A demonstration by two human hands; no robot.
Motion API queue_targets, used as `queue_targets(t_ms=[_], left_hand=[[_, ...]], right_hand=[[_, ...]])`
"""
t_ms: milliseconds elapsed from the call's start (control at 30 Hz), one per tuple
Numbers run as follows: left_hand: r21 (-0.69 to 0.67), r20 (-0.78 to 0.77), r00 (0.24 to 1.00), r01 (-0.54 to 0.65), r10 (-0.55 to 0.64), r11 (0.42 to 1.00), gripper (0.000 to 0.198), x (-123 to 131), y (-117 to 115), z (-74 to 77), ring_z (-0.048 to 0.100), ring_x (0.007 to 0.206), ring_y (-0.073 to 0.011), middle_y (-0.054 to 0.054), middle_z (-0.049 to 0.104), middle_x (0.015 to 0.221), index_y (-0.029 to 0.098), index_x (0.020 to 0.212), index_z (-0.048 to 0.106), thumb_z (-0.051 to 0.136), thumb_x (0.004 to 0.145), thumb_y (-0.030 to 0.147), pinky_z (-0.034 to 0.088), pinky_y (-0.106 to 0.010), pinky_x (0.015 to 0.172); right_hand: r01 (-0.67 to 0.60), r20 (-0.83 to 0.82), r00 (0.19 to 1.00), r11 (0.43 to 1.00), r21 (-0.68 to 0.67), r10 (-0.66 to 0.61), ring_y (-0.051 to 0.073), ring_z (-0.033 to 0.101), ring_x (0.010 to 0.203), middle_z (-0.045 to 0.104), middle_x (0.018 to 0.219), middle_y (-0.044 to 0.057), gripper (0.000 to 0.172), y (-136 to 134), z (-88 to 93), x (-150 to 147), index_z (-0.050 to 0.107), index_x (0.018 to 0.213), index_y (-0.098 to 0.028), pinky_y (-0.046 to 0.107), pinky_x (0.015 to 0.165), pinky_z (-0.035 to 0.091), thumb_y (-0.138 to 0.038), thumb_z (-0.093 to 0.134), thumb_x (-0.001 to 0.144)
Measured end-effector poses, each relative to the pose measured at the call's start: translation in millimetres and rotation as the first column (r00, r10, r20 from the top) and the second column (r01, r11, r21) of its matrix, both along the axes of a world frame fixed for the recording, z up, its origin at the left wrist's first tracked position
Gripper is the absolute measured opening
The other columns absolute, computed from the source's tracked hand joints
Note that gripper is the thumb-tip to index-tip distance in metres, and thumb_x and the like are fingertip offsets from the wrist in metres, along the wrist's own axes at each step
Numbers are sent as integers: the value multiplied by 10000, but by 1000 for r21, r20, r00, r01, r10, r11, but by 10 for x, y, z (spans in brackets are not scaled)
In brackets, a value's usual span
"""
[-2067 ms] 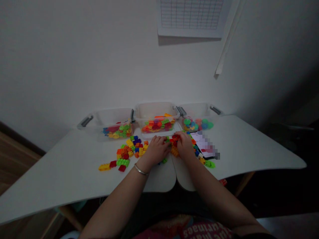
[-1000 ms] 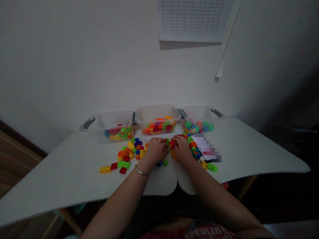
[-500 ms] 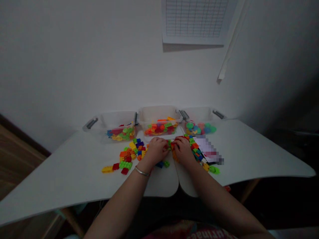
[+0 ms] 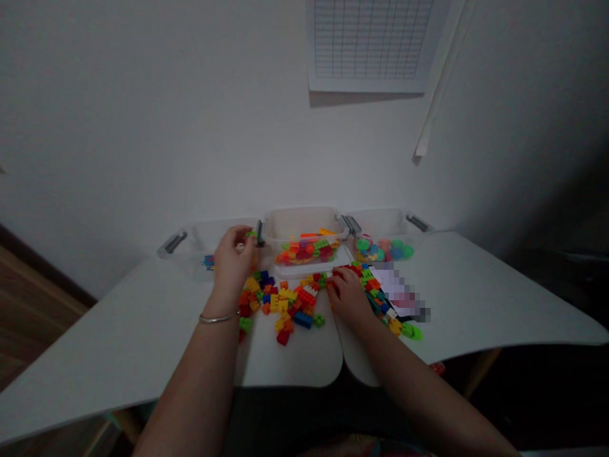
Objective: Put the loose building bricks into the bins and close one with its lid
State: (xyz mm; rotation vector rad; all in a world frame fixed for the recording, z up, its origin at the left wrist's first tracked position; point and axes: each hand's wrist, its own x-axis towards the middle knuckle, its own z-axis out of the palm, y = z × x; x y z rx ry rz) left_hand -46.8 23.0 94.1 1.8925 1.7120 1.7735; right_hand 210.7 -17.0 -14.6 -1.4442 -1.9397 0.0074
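My left hand (image 4: 232,263), with a bangle at its wrist, is raised over the left clear bin (image 4: 195,260). Its fingertips pinch a small green block (image 4: 250,234). My right hand (image 4: 351,293) rests on the table among loose blocks, fingers bent down; what lies under the fingertips is hidden. Between the hands spread many coloured building blocks, among them a blue block (image 4: 303,319), a red block (image 4: 283,337) and a green block (image 4: 319,320). My left hand and forearm cover part of the pile and of the left bin.
A middle bin (image 4: 304,219) and a right bin (image 4: 380,222) hold more coloured pieces against the wall. Right of my hand lie a strip of blocks (image 4: 374,285) and a partly blurred card (image 4: 392,285). The white table (image 4: 304,368) has a seam near the front.
My left hand has moved left and up from the middle of the pile to the left bin with a green block, uncovering blocks. My right hand has stayed almost in place.
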Motion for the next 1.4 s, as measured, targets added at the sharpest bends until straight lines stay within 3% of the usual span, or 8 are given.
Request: queue_targets(t_ms=[300, 533, 733, 867, 1000, 1133, 1267, 1400], left_hand=[[-99, -295, 919, -301, 260, 949, 280, -426, 177, 202, 625, 836, -201, -82, 669, 992, 180, 991, 689, 484, 813, 251, 486, -349, 839], [-272, -483, 856, -347, 185, 897, 326, -447, 259, 73, 649, 891, -250, -115, 703, 1020, 179, 1009, 707, 443, 853, 288, 488, -352, 810], [-251, -760, 646, -388, 67, 887, 454, -391, 213, 0, 648, 924, -294, -146, 722, 952, 159, 931, 720, 300, 922, 329, 433, -449, 914], [-144, -694, 703, -346, 154, 927, 403, -279, 130, -30, 576, 1090, -332, -135, 696, 1085, 186, 1079, 690, 374, 918, 378, 269, -583, 1058], [4, -554, 808, -237, 200, 971, 311, 7, -85, -82, 512, 1156, -315, -117, 661, 1128, 196, 1101, 664, 480, 880, 314, 277, -549, 1077], [-47, -550, 835, -28, -2, 998, 277, 413, -368, -265, 519, 1142, -292, -95, 656, 1133, 226, 1107, 649, 526, 869, 296, 244, -553, 1111], [-209, -613, 755, 130, -234, 969, 287, 668, -499, -550, 515, 1168, -291, -73, 650, 1182, 266, 1129, 648, 571, 855, 307, 217, -576, 1124], [-342, -628, 704, 132, -331, 930, 305, 673, -467, -732, 542, 1142, -281, -83, 650, 1191, 243, 1162, 641, 535, 890, 331, 303, -549, 1084]], right_hand=[[-9, 38, 999, 1000, 11, 9, 256, 486, 1187, 615, 1193, 128, 244, 19, -21, -8, 690, 1015, -160, 436, 1068, 389, -180, 501, 863], [-6, 40, 999, 1000, -3, 6, 260, 486, 1197, 613, 1203, 135, 252, 13, -7, -6, 689, 1025, -141, 431, 1079, 384, -189, 493, 874], [-6, 56, 998, 1000, -10, 7, 259, 482, 1203, 608, 1211, 136, 266, 3, 1, -16, 684, 1041, -139, 430, 1081, 385, -183, 482, 873], [-6, 50, 999, 1000, -8, 6, 263, 479, 1206, 607, 1212, 134, 268, 3, -2, -24, 683, 1042, -147, 440, 1086, 377, -180, 479, 872], [-17, 40, 999, 1000, 5, 16, 272, 474, 1206, 601, 1220, 140, 269, -7, 5, -31, 680, 1043, -144, 453, 1083, 377, -174, 479, 866], [-24, 17, 1000, 999, 30, 24, 268, 473, 1207, 593, 1232, 138, 279, -26, 18, -43, 671, 1062, -146, 450, 1086, 369, -175, 481, 860], [-21, -62, 998, 998, 62, 25, 259, 482, 1202, 585, 1238, 135, 284, -19, 75, -15, 664, 1061, -161, 448, 1075, 373, -174, 468, 856], [51, -95, 994, 998, 22, -49, 236, 524, 1154, 611, 1218, 122, 331, 39, 220, 173, 658, 1085, -160, 405, 1035, 399, -140, 410, 867]])
